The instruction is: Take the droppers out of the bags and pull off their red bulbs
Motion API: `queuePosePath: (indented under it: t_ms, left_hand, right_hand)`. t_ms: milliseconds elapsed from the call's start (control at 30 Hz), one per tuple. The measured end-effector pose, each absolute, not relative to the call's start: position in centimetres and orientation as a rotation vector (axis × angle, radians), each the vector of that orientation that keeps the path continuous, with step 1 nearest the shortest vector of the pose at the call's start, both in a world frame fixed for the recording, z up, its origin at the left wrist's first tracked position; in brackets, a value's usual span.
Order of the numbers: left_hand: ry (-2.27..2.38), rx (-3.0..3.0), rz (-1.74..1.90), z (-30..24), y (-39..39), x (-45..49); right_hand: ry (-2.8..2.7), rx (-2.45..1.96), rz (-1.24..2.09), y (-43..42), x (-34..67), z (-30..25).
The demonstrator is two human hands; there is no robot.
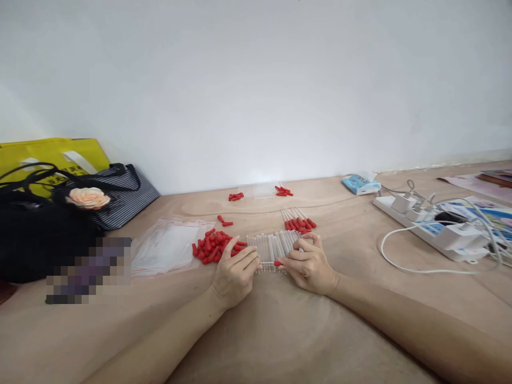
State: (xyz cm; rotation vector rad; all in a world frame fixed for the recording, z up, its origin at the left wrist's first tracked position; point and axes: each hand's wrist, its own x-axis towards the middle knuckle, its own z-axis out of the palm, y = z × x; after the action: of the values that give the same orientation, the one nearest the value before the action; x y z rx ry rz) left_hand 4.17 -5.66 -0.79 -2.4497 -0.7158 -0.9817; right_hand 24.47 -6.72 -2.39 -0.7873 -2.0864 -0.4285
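Observation:
A row of thin clear tubes [274,246] lies flat on the tan surface between my hands. My left hand [236,272] rests its fingers on the left end of the row, right beside a pile of small red caps [214,248]. My right hand [310,264] rests on the right end, and a red cap [277,263] shows at its fingertips. Just behind my right hand lie several tubes with red caps fitted [298,221]. Whether either hand grips a tube or only presses on the row is unclear.
Clear plastic bags [168,245] lie left of the caps. A black bag, a striped bag [124,194] and a yellow bag [52,154] sit far left. A white power strip [432,226] with plugs and a looping cable lies right. More capped tubes [282,190] lie near the wall.

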Motion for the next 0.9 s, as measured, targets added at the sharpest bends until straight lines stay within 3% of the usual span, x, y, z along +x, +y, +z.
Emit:
queuePosePath:
  t_ms: [167,400,600,900]
  left_hand:
    - [-0.781,-2.416,-1.006,-0.6,-5.4,3.2]
    - [-1.279,-2.465,-1.043,0.7,-4.7,3.0]
    - [-1.817,-2.757,-0.683,2.9,-2.8,4.5]
    - [-2.083,-2.683,-0.528,2.2,-1.0,6.5]
  right_hand:
    - [-2.059,-0.879,-0.380,-6.5,26.3,-2.4]
    - [-1.963,-1.323,-0.129,-4.1,30.4,-1.3]
    - [-1.895,-1.719,0.241,-3.4,31.9,-0.5]
    - [-1.853,-1.659,0.237,-2.7,31.6,-1.6]
